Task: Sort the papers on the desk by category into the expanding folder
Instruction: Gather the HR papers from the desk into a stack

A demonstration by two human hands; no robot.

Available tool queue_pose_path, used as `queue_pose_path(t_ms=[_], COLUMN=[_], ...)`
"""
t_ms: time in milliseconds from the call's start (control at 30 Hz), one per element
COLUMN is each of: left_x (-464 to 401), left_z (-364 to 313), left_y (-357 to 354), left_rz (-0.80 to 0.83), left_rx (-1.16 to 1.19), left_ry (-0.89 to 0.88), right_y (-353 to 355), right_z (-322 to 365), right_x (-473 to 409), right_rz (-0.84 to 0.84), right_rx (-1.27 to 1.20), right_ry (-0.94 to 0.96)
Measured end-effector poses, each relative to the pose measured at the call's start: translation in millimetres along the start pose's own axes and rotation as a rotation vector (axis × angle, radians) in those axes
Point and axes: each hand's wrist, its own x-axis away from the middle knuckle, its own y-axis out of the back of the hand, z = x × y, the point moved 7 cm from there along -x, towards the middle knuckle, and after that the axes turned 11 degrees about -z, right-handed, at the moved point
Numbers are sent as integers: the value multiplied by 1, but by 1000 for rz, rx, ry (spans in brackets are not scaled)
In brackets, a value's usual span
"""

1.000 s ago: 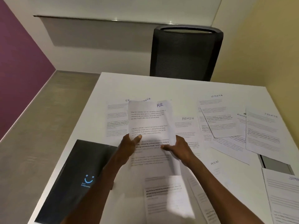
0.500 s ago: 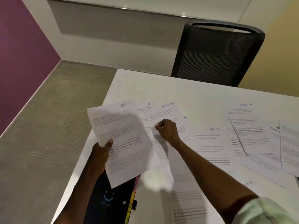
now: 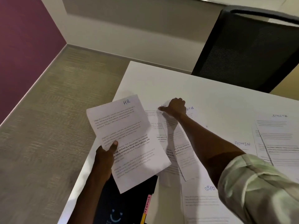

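Seen from above at a white desk [image 3: 210, 94], its left edge dropping to bare carpet [image 3: 48, 126]. Left of the desk's middle, left hand [image 3: 105, 156] gripping an "HR" sheet [image 3: 127, 139], thumb on top, lifted over the desk edge and the black folder [image 3: 126, 207]. Right hand [image 3: 175, 106], fingers curled, pinching another sheet [image 3: 178, 138]. Further right, more papers [image 3: 278, 139]; beyond the far edge, a chair [image 3: 252, 50].

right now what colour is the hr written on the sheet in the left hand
Blue ink, clearest in the head view at the top of the HR sheet.
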Motion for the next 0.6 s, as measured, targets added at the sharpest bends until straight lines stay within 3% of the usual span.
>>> queue_pose_path(t_ms=[133, 300, 467, 600], left_x=[-10, -9, 1, 7], left_z=[-1, 0, -4, -15], left_y=[1, 2, 9, 24], left_rz=[-16, -27, -17, -24], left_rx=[18, 33, -1, -31], left_ry=[7, 16, -11, -42], right_y=[-9, -16, -4, 36], right_z=[11, 23, 17, 8], right_x=[-4, -4, -3, 3], right_rz=[-76, -62, -4, -10], right_rx=[152, 154, -130, -359], right_ry=[103, 140, 43, 95])
